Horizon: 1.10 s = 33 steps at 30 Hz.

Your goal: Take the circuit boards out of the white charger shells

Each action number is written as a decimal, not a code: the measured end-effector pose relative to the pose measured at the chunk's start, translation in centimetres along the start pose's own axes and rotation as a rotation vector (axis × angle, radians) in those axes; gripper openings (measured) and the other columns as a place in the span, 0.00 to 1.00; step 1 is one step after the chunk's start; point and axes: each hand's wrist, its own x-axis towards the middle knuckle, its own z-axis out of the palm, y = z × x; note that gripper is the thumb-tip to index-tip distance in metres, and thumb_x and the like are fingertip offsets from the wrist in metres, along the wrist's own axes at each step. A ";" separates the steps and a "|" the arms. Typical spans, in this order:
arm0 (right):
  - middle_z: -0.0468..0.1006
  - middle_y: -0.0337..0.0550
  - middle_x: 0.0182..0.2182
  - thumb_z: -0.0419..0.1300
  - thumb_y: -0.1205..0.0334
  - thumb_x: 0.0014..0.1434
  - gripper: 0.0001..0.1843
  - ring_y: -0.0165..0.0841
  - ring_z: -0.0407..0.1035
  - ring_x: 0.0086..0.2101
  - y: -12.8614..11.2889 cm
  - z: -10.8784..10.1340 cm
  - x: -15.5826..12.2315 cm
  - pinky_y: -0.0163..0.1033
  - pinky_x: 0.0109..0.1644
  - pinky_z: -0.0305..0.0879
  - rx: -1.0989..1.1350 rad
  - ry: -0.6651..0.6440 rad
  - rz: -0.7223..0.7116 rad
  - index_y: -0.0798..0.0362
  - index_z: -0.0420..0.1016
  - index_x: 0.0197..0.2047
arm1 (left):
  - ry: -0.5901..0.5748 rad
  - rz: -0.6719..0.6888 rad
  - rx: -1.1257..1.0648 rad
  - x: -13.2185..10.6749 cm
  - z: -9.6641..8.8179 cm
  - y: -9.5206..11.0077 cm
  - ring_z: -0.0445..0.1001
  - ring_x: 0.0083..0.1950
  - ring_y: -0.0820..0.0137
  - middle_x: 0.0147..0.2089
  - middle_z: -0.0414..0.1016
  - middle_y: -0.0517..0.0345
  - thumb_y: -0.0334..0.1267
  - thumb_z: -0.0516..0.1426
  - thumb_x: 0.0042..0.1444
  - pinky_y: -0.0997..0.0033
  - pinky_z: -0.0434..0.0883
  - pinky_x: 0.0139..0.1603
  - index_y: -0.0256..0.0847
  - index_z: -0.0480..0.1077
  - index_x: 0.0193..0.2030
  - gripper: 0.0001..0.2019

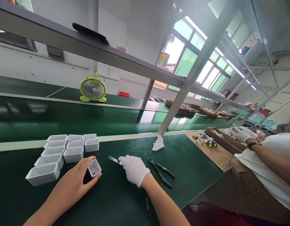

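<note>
My bare left hand [75, 180] grips a small white square housing [95, 168], tilted on its side just above the green bench. My right hand [135, 169], in a white glove, is closed on a pair of tweezers [115, 160] whose tips point left toward the housing. Several more white housings [65, 150] stand in rows to the left of my left hand. A pair of black pliers [161, 171] lies on the bench just right of my right hand.
A crumpled white glove [158, 143] lies by the shelf post [182, 94]. A green fan [93, 88] stands beyond the conveyor belt [65, 117]. At the right, a gloved co-worker [265, 163] handles small parts at cardboard trays [223, 141].
</note>
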 end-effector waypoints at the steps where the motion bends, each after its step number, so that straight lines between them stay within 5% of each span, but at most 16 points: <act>1: 0.75 0.44 0.40 0.61 0.70 0.59 0.18 0.43 0.76 0.37 0.0 -0.1 0.0 0.42 0.36 0.72 0.000 0.006 -0.003 0.48 0.67 0.52 | 0.010 0.008 -0.003 0.0 -0.1 0.1 0.78 0.58 0.51 0.64 0.72 0.46 0.63 0.50 0.63 0.55 0.77 0.52 0.40 0.63 0.64 0.33; 6: 0.74 0.44 0.45 0.54 0.67 0.67 0.18 0.41 0.74 0.42 0.2 -0.8 -0.3 0.41 0.39 0.70 0.009 0.056 0.051 0.46 0.62 0.59 | 0.021 0.026 -0.013 -0.1 -0.4 0.6 0.81 0.49 0.53 0.62 0.73 0.45 0.61 0.50 0.64 0.56 0.79 0.44 0.40 0.64 0.63 0.30; 9: 0.75 0.46 0.43 0.58 0.66 0.66 0.14 0.42 0.74 0.40 -0.1 -0.3 0.0 0.40 0.37 0.69 0.011 -0.008 0.042 0.49 0.67 0.54 | 0.032 0.045 -0.019 -0.3 -0.5 0.9 0.80 0.50 0.52 0.61 0.73 0.44 0.60 0.52 0.64 0.56 0.78 0.44 0.39 0.64 0.63 0.30; 14: 0.75 0.48 0.45 0.54 0.79 0.60 0.23 0.42 0.75 0.43 -0.5 0.7 0.2 0.39 0.38 0.66 0.049 -0.038 0.023 0.51 0.69 0.55 | 0.016 0.063 -0.036 -0.7 -1.1 1.8 0.78 0.53 0.52 0.60 0.73 0.43 0.50 0.55 0.64 0.53 0.77 0.49 0.39 0.61 0.64 0.26; 19: 0.74 0.49 0.49 0.46 0.71 0.72 0.19 0.41 0.74 0.44 0.6 0.5 -0.1 0.39 0.40 0.66 0.110 0.026 0.101 0.49 0.67 0.61 | 0.001 0.035 -0.020 -1.0 -1.6 2.5 0.79 0.51 0.56 0.58 0.73 0.47 0.46 0.59 0.62 0.58 0.78 0.48 0.41 0.61 0.63 0.26; 25: 0.77 0.53 0.46 0.49 0.73 0.69 0.16 0.46 0.75 0.43 0.2 1.9 0.6 0.45 0.42 0.69 0.182 -0.047 0.127 0.55 0.72 0.55 | -0.010 0.024 -0.039 -1.2 -1.7 2.7 0.79 0.50 0.57 0.59 0.73 0.47 0.47 0.59 0.62 0.58 0.77 0.47 0.42 0.60 0.64 0.27; 29: 0.77 0.48 0.47 0.49 0.71 0.70 0.19 0.42 0.74 0.45 0.7 1.5 0.5 0.45 0.48 0.69 0.340 -0.014 0.067 0.48 0.72 0.58 | -0.026 0.019 -0.046 -1.2 -2.0 2.8 0.78 0.51 0.56 0.60 0.72 0.46 0.47 0.58 0.63 0.56 0.76 0.49 0.41 0.59 0.65 0.27; 33: 0.75 0.38 0.35 0.52 0.61 0.69 0.17 0.33 0.72 0.34 2.5 0.3 0.4 0.37 0.42 0.69 0.788 -0.052 -0.032 0.47 0.73 0.58 | -0.052 0.013 -0.047 -1.1 -2.3 3.0 0.78 0.52 0.55 0.61 0.71 0.45 0.46 0.58 0.63 0.55 0.76 0.49 0.41 0.58 0.65 0.27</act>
